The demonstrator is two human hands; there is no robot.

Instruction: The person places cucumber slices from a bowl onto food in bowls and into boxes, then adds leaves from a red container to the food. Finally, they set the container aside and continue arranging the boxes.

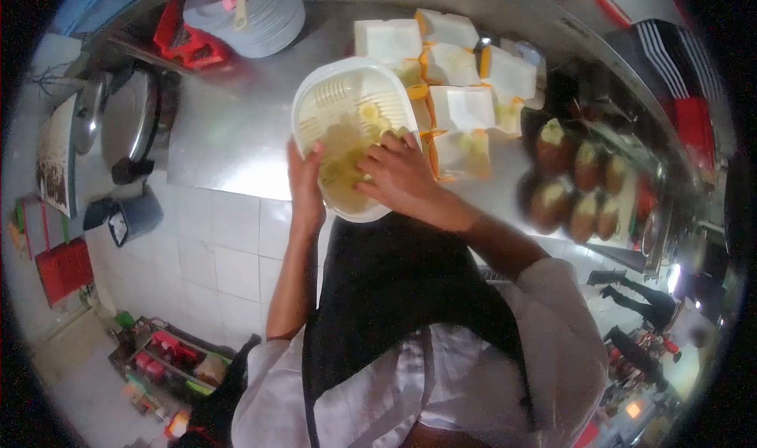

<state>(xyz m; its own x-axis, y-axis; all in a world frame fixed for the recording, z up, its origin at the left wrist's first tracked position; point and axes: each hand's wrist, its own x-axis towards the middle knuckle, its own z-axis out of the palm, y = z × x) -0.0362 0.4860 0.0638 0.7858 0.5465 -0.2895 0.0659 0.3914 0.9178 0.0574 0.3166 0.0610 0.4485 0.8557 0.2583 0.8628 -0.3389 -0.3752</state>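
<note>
A white plastic basket (303, 93) with slotted walls is tilted toward me in front of my apron. My left hand (306, 184) is closed on its left rim, thumb on the inside edge. Inside lie pale yellow round slices (369, 113) and a wet yellowish heap whose kind I cannot make out. My right hand (402, 176) reaches in over the right rim, fingers bent and apart, touching the contents. Nothing shows held between those fingers. Just beyond the basket stand several open white and orange boxes (461, 109), some with pale yellow pieces inside.
Brown, pale-topped rounded items (552, 172) stand at the right of the steel counter (229, 125). A stack of white plates (268, 22) and a red crate (177, 38) are at the back left. A dark bin (138, 215) hangs at the left. Other people's legs (643, 298) show at right.
</note>
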